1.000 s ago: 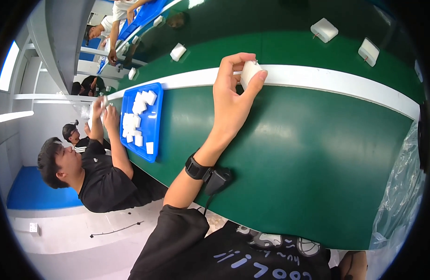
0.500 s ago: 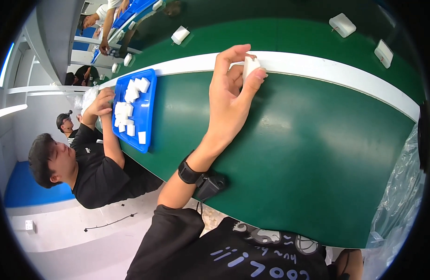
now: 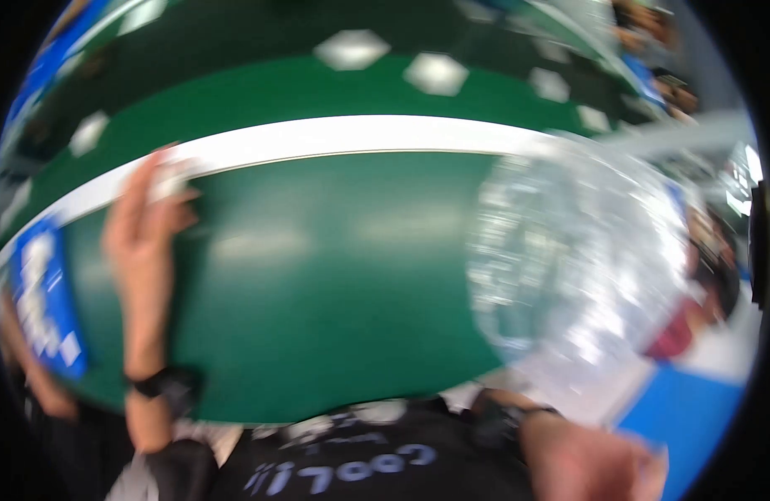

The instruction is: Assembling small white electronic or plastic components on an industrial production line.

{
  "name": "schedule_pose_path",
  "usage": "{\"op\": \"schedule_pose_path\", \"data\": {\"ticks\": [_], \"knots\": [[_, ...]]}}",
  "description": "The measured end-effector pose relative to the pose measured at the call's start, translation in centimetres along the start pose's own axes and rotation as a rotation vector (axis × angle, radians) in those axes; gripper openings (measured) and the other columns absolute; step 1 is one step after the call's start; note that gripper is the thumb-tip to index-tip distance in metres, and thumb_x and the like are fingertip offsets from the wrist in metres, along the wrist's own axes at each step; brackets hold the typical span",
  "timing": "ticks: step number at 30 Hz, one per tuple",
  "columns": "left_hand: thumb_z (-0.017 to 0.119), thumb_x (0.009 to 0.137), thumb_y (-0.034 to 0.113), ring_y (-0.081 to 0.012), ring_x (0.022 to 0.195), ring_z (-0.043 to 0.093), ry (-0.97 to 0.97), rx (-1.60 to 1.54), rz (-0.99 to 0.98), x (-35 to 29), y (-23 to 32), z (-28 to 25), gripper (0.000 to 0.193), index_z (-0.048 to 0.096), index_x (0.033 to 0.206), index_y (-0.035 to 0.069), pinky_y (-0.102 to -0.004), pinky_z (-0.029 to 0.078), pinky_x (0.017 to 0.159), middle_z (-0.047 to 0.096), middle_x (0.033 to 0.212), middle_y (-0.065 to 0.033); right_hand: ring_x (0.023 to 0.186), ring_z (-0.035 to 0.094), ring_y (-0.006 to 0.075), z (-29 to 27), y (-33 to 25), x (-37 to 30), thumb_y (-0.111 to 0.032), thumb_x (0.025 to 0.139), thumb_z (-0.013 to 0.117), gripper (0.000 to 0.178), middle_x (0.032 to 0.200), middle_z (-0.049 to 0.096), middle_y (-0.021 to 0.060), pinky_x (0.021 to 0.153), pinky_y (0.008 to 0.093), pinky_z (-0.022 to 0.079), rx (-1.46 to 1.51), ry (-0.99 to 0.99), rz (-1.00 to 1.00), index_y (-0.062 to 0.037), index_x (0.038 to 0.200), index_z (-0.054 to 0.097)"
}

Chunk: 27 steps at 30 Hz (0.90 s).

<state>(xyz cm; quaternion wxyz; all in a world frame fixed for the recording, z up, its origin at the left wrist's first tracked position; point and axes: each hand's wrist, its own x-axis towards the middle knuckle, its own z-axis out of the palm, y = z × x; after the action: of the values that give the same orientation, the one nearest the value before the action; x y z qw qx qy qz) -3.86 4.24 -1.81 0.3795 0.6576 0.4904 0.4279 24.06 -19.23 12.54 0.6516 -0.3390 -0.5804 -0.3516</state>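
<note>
Green and mostly bare, the counter (image 3: 343, 317) spans the middle of the view, bounded at its far side by a curved white rail (image 3: 360, 138). Everything is smeared by motion blur. Past that rail runs a darker green surface (image 3: 260, 92), on which several white pieces (image 3: 436, 73) lie well apart from one another. The person's left hand (image 3: 144, 213) reaches up toward the rail, its fingers and thumb narrowed around a small white block (image 3: 171, 179); the block appears in front of the rail's left part, though whether it touches the rail cannot be told. A dark band (image 3: 162, 386) circles the left wrist. At the far left of the counter sits a blue tray (image 3: 68, 313) holding a heap of white blocks (image 3: 38, 280). Clear plastic (image 3: 585, 259), crumpled and shiny, covers the counter's right end. The right hand (image 3: 602, 459) is low at the right, near the black shirt (image 3: 343, 468) and below the plastic; its fingers are too blurred to tell whether it grips anything.
</note>
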Motion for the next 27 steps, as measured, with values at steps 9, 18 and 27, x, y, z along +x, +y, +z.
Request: {"op": "schedule_pose_path", "data": {"ticks": [9, 18, 27], "knots": [[0.058, 0.098, 0.025, -0.0036, 0.072, 0.041, -0.094, -0.400, -0.135, 1.2, -10.4, -5.3, 0.056, 0.044, 0.147, 0.004, -0.0176, 0.035, 0.061, 0.052, 0.129, -0.0041, 0.107, 0.058, 0.0399, -2.3, 4.3, -4.9, -0.006, 0.086, 0.064, 0.042, 0.121, 0.059, 0.0189, 0.090, 0.0428, 0.050, -0.780, -1.363, 0.978, 0.0018, 0.126, 0.052], [0.051, 0.103, 0.021, -0.0036, 0.070, 0.035, -0.006, -0.447, -0.199, 0.4, -5.2, -4.6, 0.048, 0.042, 0.146, 0.001, -0.0199, 0.033, 0.064, 0.054, 0.101, 0.0020, 0.125, 0.048, 0.0363, -6.1, 5.6, -6.2, -0.012, 0.082, 0.072, 0.058, 0.136, 0.051, 0.0213, 0.104, 0.0426, 0.039, -1.172, -1.292, 0.698, 0.0036, 0.133, 0.049], [0.057, 0.100, 0.023, -0.0065, 0.072, 0.043, -0.105, -0.433, -0.226, 0.3, -7.3, -6.3, 0.039, 0.053, 0.128, -0.003, -0.0215, 0.037, 0.067, 0.059, 0.105, -0.0051, 0.100, 0.058, 0.0311, -4.6, 7.6, -6.6, -0.011, 0.080, 0.072, 0.035, 0.099, 0.062, 0.0113, 0.092, 0.0482, 0.039, -1.178, -1.391, 0.570, -0.0006, 0.109, 0.055]]}}
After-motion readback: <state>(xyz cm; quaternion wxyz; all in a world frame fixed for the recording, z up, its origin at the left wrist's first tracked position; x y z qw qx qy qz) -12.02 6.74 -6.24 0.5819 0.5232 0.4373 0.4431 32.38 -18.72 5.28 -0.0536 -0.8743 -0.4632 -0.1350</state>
